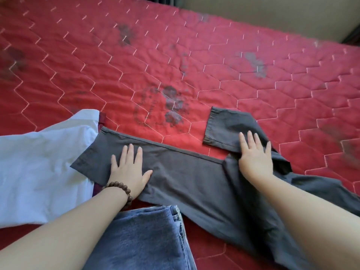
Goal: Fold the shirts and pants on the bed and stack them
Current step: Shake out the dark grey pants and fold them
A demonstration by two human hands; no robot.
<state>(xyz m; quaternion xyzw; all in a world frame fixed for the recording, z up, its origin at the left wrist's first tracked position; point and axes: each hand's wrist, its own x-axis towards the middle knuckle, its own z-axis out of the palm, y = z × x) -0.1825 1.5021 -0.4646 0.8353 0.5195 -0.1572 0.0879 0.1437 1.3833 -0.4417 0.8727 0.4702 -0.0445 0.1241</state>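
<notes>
Across the lower middle of the frame, grey pants (194, 184) lay on the bed (136, 65).
Left hand (128, 168) and right hand (255, 154) pressed flat, fingers straight, along their left-right axis; right hand covered the folded-over leg.

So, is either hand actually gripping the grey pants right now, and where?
Nothing is held. The left hand lies flat on one leg of the dark grey cotton pants; the right hand presses flat on the folded-over leg. No grip.

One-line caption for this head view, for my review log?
Both hands, left and right, press flat on dark grey pants spread across a red quilted bed.
</notes>
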